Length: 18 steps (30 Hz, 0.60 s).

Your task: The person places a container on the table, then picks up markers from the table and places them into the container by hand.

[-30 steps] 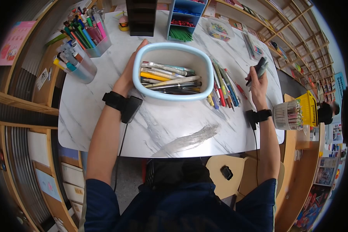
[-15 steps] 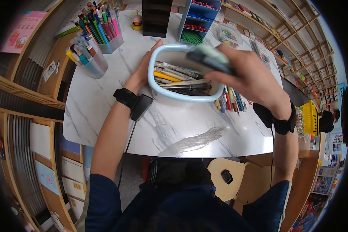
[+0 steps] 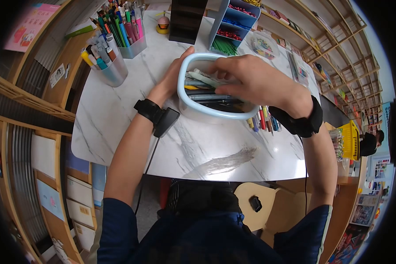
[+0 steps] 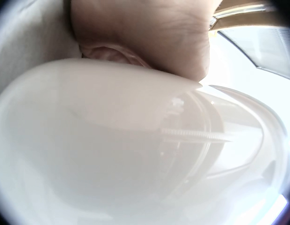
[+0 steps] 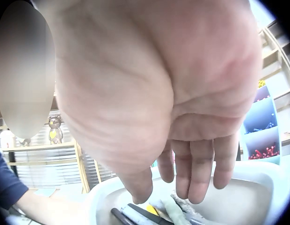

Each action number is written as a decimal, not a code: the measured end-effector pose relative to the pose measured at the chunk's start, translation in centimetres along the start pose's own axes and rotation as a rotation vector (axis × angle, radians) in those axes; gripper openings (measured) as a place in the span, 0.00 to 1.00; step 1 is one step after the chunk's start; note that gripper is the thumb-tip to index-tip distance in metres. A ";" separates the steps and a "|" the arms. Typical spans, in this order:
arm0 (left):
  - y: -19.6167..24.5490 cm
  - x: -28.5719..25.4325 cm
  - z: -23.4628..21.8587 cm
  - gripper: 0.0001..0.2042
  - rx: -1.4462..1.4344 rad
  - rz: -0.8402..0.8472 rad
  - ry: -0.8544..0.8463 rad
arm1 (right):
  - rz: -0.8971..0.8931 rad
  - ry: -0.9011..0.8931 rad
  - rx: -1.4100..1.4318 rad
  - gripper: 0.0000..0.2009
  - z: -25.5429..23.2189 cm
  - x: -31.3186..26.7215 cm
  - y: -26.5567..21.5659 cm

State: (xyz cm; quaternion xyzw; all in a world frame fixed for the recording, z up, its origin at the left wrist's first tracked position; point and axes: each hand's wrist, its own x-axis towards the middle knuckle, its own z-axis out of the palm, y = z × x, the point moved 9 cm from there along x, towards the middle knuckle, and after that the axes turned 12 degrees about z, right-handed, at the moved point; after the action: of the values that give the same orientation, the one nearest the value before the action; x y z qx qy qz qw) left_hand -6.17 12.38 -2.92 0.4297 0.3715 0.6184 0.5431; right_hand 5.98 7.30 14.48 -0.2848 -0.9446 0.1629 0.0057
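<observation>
A white tub with a light blue rim (image 3: 220, 115) stands on the marble-patterned table, with several pens and markers (image 3: 204, 97) lying inside. My left hand (image 3: 174, 72) rests along the tub's left outer wall, its fingers extended toward the far side. In the left wrist view the palm lies against the glossy white wall (image 4: 103, 136), and the fingertips are hidden. Over the tub's opening hangs my right hand (image 3: 262, 83), fingers pointing down. The right wrist view shows its thumb and fingers apart, with a pale green pen (image 5: 173, 208) among the others below them.
Loose pens (image 3: 265, 119) lie right of the tub. Behind it stand a black rack (image 3: 187, 22) and a blue organizer (image 3: 226, 24) of coloured pieces. Two clear pen holders (image 3: 114, 72) (image 3: 134, 48) are at the left, a clear box (image 3: 265, 46) at the back right.
My right hand, carrying dark and pale green pens, has moved left from the table's right side to over the tub and let them go inside. The left hand stays at the tub.
</observation>
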 end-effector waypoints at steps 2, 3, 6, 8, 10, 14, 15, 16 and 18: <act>-0.4 0.4 0.0 0.32 -0.006 0.016 0.001 | 0.091 -0.063 0.006 0.17 0.1 -0.3 0.5; -0.5 0.5 -0.3 0.32 -0.013 0.020 0.006 | 0.181 -0.125 0.014 0.16 0.5 -0.6 1.1; -0.2 0.3 -0.3 0.31 -0.024 0.023 0.006 | 0.178 -0.159 0.015 0.14 1.3 -1.3 1.0; 0.2 0.0 -0.1 0.31 -0.027 0.023 0.002 | 0.131 -0.133 0.046 0.14 1.4 -1.4 1.2; 0.4 -0.3 0.1 0.30 -0.033 0.013 0.023 | 0.088 -0.105 0.078 0.14 1.6 -1.5 1.5; 0.0 -0.5 0.2 0.29 -0.108 -0.043 0.022 | -0.006 -0.050 0.072 0.11 1.1 -1.4 1.3; 0.0 -0.5 0.2 0.29 -0.122 -0.039 0.017 | -0.013 -0.045 0.027 0.10 1.2 -1.4 1.2; 0.4 -0.5 0.6 0.28 -0.136 -0.035 0.012 | -0.009 -0.043 0.029 0.10 1.4 -1.4 1.4; 0.9 -0.9 0.9 0.28 -0.100 -0.032 0.046 | -0.004 0.122 -0.127 0.08 0.8 -1.6 1.7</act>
State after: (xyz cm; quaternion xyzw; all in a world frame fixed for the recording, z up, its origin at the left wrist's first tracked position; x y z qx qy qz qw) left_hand -5.60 11.38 -1.89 0.3814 0.3594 0.6372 0.5651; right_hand 8.12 7.57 13.33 -0.2920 -0.9516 0.0847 0.0456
